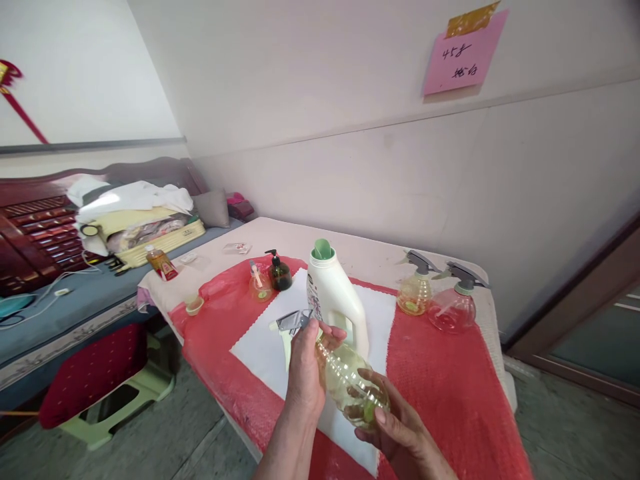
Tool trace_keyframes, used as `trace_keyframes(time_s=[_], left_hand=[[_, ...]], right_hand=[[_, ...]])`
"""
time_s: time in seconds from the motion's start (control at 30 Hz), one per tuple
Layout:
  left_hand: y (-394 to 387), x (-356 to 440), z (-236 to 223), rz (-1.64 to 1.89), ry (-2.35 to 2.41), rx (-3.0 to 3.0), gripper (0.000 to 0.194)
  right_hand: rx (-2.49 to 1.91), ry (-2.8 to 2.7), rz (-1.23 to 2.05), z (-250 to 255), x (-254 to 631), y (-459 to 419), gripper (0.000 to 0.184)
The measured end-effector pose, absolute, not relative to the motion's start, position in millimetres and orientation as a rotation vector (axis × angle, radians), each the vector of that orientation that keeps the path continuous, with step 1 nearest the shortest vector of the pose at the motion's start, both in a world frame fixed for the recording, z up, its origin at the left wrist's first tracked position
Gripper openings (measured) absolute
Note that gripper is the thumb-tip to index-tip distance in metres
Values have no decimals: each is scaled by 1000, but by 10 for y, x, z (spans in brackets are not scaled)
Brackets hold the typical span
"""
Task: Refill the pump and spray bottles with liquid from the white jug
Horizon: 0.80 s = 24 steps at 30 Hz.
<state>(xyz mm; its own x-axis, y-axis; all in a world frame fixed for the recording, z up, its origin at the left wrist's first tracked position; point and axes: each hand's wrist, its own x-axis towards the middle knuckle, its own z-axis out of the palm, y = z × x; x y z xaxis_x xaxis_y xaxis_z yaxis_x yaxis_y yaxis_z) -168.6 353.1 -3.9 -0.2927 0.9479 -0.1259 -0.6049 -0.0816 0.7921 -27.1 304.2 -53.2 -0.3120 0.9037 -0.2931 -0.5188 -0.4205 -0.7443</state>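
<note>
Tilted over the table is a clear yellowish spray bottle [345, 377], its grey and white trigger head [291, 323] pointing left. My left hand [307, 367] is closed around its neck, just below the trigger head. Near the base, my right hand [400, 423] wraps its fingers around the rounded body. Just behind the bottle, a white detergent jug [333, 287] with a green mouth [323, 249] stands upright on a white cloth [265, 347]. The hand and bottle hide part of the jug's lower side.
On the red cover [435, 393] stand a yellow spray bottle [415, 293] and a pink one [454, 307] at right. A dark pump bottle [280, 273] and a small orange bottle [260, 283] stand at left. A stool [100, 380] sits beside the table.
</note>
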Motion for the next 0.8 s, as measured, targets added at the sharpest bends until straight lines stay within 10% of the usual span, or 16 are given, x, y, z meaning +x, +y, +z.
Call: trace_keyframes(time_s=[0.43, 0.8], left_hand=[[3261, -1513, 198, 1464, 1003, 747, 59], [4040, -2612, -431, 1616, 2016, 985, 71]], right_hand=[[-817, -707, 1749, -371, -271, 3128, 73], [-1068, -680, 1674, -518, -149, 3202, 49]])
